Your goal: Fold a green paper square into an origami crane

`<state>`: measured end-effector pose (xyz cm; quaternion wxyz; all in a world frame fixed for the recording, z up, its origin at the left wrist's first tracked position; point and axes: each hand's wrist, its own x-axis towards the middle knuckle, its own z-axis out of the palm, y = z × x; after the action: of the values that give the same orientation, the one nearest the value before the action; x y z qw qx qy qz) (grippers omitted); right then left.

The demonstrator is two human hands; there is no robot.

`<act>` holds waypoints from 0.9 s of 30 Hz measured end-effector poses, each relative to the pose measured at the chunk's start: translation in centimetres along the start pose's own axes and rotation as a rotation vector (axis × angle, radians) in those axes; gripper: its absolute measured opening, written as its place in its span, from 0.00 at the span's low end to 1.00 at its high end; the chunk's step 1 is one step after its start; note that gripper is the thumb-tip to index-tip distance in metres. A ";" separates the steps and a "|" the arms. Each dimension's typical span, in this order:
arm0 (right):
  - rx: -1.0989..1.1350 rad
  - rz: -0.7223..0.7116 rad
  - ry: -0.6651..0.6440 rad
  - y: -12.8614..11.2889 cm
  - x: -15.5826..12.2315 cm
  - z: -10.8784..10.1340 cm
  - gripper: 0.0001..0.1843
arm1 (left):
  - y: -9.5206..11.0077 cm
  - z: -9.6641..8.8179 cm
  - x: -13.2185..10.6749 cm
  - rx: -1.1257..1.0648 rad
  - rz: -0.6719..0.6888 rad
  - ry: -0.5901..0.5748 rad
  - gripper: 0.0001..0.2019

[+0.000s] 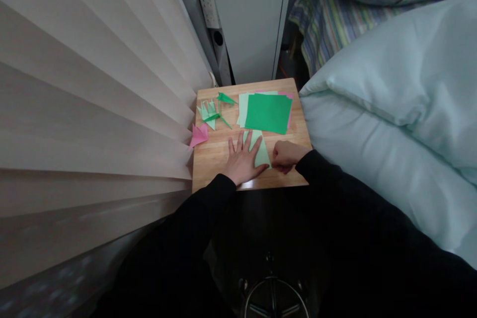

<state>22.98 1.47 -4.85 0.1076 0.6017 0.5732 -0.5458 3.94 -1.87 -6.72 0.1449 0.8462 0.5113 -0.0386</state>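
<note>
A pale green sheet of paper [262, 153], folded to a tapering shape, lies on the small wooden table [208, 169]. My left hand [242, 160] presses flat on its left part with fingers spread, hiding some of it. Close by its lower right corner, my right hand [286, 155] is curled into a fist, knuckles up. I see nothing in that fist, and cannot tell if it touches the paper's edge. Just beyond the hands sits a stack of paper, a bright green sheet [269, 113] on top, with pale green and pink edges showing beneath.
Folded green paper pieces [219, 112] and a pink folded paper [198, 135] are at the table's left side. A pleated curtain [112, 109] borders the left, pale bedding [391, 109] the right. Behind stands a white cabinet [251, 25]; a chair base [274, 293] is below.
</note>
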 end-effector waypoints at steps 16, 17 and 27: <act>-0.015 0.001 -0.001 0.0 0.0 -0.1 0.12 | 0.2 0.3 0.1 0.011 -0.005 0.021 0.48; -0.013 0.001 -0.002 0.0 -0.1 -0.1 0.12 | 0.2 0.2 0.1 0.010 -0.006 0.018 0.48; -0.008 -0.001 -0.005 -0.3 -0.4 -0.2 0.12 | 0.2 0.4 0.2 0.008 -0.007 0.031 0.49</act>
<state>22.95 1.51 -4.33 0.1112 0.5996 0.5755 -0.5449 4.21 -1.92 -7.13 0.1334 0.8456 0.5161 -0.0281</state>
